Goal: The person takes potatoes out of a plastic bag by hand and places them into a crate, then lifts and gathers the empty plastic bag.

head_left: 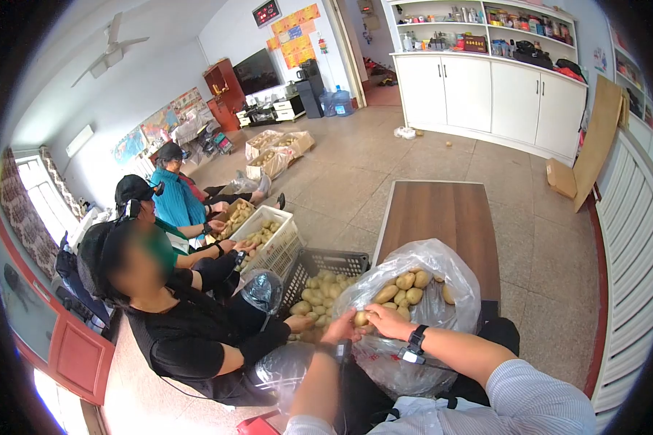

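A clear plastic bag (461, 279) with several potatoes (406, 290) inside stands open before me, at the near end of the brown table. At its left rim, my left hand (343, 328) and my right hand (389, 321) meet around one potato (360, 318), their fingers closed on it. A black watch and a small device are on my right wrist. Just left of the bag, a dark grey crate (334, 261) holds many potatoes, and a co-worker's hand (298, 324) reaches into it.
Three people sit in a row at the left, the nearest in black (189, 341). A white crate (286, 243) and a cardboard box (237, 216) hold potatoes beside them. The brown table (439, 217) stands ahead. More boxes (279, 148) are farther back.
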`<state>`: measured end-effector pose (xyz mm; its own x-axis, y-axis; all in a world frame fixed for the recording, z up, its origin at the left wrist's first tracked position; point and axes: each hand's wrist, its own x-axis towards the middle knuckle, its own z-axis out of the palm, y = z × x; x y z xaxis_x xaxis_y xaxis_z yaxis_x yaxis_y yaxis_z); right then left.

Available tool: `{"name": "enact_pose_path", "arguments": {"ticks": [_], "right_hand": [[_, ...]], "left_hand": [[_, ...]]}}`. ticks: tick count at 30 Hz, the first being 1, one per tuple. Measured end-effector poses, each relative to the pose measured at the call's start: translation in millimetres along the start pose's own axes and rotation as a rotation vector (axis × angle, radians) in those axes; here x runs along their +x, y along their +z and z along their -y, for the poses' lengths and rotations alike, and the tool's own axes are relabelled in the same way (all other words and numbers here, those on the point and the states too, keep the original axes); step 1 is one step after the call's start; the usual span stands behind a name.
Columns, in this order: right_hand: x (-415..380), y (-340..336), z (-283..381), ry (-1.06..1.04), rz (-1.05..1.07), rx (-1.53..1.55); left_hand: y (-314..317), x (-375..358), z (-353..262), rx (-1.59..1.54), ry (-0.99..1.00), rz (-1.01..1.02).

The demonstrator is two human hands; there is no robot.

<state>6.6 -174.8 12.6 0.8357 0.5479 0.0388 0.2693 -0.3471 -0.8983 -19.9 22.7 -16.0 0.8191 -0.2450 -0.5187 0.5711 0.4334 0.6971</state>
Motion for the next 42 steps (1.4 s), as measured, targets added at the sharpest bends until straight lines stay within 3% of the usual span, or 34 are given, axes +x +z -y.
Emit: {"name": "enact_pose_path", "arguments": {"ticks": [2,7,9,11,12,14,18,20,23,29,33,37,38,40,41,42], "right_hand": [[-2.0,-3.2,-6.3,-0.050,-0.014,0.005],[-13.2,-30.4,-39.2,-0.037,-0.196,-0.335],[-15.2,-52.1,-67.1,0.027,-0.223,-0.523],[-26.8,-80.8,-55.0,0.226,-0.250,-0.735],[-28.2,-88.1,-66.7,0.227,-0.250,-0.733],[-28.4,-101.8,-102.8,0.253,-0.462,-0.598],[-33.0,-133.9,-110.7,0.394,-0.349,-0.371],[-35.1,-135.5,-119.0,0.262,-0.420,-0.410],[-33.8,-139.7,-151.1,0.230,-0.311,-0.375],[-32.3,-123.2,-187.7,0.197,-0.325,-0.463],[-56.2,-114.7,-121.3,0.287,-0.244,-0.613],[-69.8,-98.7,-111.1,0.284,-0.229,-0.799],[-74.3,-93.9,-113.7,0.280,-0.234,-0.821],[-79.6,-87.4,-109.7,0.296,-0.223,-0.800],[-81.1,-86.4,-107.6,0.305,-0.188,-0.809],[-82.5,-83.9,-115.3,0.264,-0.185,-0.835]], "left_hand": [[-8.3,6.0,3.8,-0.020,0.002,0.066],[-28.0,19.1,10.1,-0.202,0.032,0.000],[-24.9,15.7,9.0,-0.256,0.083,-0.074],[-25.1,17.3,8.4,-0.305,0.135,-0.145],[-29.0,19.9,8.6,-0.311,0.170,-0.179],[-31.6,19.7,7.0,-0.313,0.202,-0.216],[-33.1,15.6,4.2,-0.395,0.227,-0.278],[-34.5,16.2,4.0,-0.390,0.246,-0.267],[-32.6,14.8,2.0,-0.437,0.263,-0.287],[-38.9,19.5,2.8,-0.542,0.309,-0.350],[-55.5,28.1,8.2,-0.601,0.385,-0.353],[-58.7,29.5,7.2,-0.720,0.445,-0.481],[-58.8,24.0,5.4,-0.690,0.436,-0.483],[-81.5,18.7,22.2,1.029,0.687,-0.936],[-97.0,29.4,27.6,1.100,0.661,-0.990],[-73.9,12.1,17.0,1.189,0.507,-1.038]]}}
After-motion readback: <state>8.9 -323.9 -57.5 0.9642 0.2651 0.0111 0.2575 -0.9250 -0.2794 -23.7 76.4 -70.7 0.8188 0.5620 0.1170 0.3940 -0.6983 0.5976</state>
